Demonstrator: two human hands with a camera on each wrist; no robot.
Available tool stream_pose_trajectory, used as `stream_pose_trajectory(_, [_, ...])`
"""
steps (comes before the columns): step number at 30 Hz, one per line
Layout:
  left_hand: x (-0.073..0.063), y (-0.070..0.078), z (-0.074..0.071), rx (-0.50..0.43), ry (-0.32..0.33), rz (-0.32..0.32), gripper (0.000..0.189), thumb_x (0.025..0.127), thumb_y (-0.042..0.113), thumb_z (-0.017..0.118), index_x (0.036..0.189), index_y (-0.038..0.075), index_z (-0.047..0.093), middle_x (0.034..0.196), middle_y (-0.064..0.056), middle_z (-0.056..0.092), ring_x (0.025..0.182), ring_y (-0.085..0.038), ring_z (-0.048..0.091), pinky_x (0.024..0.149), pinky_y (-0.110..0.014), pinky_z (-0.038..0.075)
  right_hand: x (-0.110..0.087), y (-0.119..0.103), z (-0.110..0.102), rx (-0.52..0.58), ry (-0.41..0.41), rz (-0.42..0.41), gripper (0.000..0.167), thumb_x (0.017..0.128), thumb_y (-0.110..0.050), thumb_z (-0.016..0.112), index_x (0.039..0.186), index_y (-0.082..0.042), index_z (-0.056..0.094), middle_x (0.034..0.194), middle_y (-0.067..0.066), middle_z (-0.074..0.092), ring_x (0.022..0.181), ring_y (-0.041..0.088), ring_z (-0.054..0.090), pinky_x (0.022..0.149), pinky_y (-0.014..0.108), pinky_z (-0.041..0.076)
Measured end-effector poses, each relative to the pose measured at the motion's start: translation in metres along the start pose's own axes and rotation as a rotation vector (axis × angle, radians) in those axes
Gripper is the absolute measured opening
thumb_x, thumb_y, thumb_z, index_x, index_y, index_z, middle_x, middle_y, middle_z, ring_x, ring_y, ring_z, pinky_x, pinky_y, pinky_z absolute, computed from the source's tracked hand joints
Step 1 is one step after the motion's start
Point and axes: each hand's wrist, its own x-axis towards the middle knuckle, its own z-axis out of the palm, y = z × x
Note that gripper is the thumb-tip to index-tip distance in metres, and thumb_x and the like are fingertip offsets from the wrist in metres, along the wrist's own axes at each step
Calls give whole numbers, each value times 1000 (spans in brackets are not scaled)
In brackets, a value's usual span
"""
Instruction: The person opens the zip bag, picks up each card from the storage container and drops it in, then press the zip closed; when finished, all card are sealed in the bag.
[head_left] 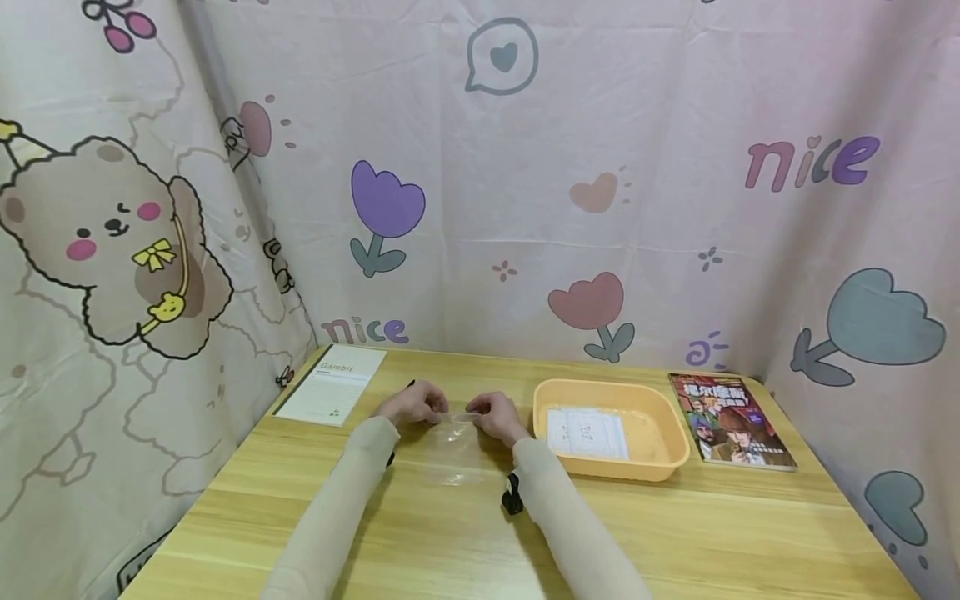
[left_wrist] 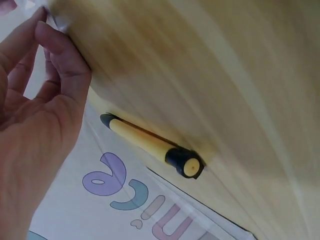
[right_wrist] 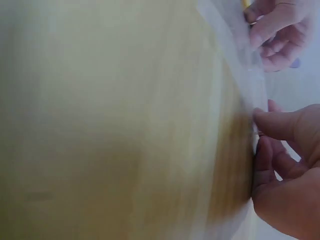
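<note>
A clear plastic bag point(head_left: 453, 454) lies flat toward the middle of the wooden table, its upper edge between the two hands. My left hand point(head_left: 415, 405) pinches that edge at its left end, thumb against the fingers. At the other end my right hand point(head_left: 498, 418) pinches the same edge, and in the right wrist view the see-through film point(right_wrist: 242, 65) stretches from one hand to the other. Beyond the left hand, a yellow pen-shaped thing with black ends point(left_wrist: 142, 140) lies on the table; in the head view the hand hides most of it.
Right of the right hand stands a yellow plastic tray point(head_left: 652, 471) with white printed sheets point(head_left: 585, 433) inside. A colourful magazine point(head_left: 731, 421) lies beyond it. At the back left is a "Gambit" notebook point(head_left: 330, 387). A patterned curtain point(head_left: 480, 183) hangs along the table's back edge.
</note>
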Motion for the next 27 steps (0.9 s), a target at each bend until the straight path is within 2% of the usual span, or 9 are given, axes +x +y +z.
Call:
stream_pose_trajectory(4, [-3,1,3,-15,-42,26,6,86,2,71,92,0,69,80,-8,66,69,-14,56,61,-23,49,-9,1,-2,71,-45,28,24,83,9,65,104,0,73,94,12,70,83,14,57,71,22,48])
stream_pose_trajectory(11, [-7,3,3,-275,-46,6,14,88,5,69,100,-2,65,87,-10,65,72,-17,56,61,-25,51,-21,-2,-2,94,-55,18,22,86,6,63,105,-2,72,88,11,66,76,13,52,65,21,43])
stream_pose_trajectory(15, [-6,4,4,-276,-14,62,19,89,6,69,106,-2,66,91,-13,69,74,-17,61,65,-25,54,-26,-2,-2,122,-82,10,26,86,8,60,108,0,70,85,14,65,68,11,50,56,19,41])
stream_pose_trajectory(20, [-9,10,4,-311,4,133,27,88,0,68,114,-7,64,98,-19,71,88,-30,68,78,-35,60,-31,-2,-3,229,-127,27,25,91,4,58,114,1,67,93,18,66,65,12,53,52,18,43])
stream_pose_trajectory(23, [-8,14,5,-338,17,146,28,89,0,67,115,-7,63,97,-16,72,88,-31,69,78,-38,61,-35,-4,-6,302,-114,67,24,96,-7,59,118,-1,67,98,16,67,68,13,56,54,20,47])
stream_pose_trajectory(27, [-8,19,5,-380,31,169,33,90,6,68,118,-9,61,96,-14,72,86,-26,68,75,-35,60,-41,-10,-9,399,-47,92,28,98,-15,59,121,1,65,101,15,68,68,11,58,57,23,53])
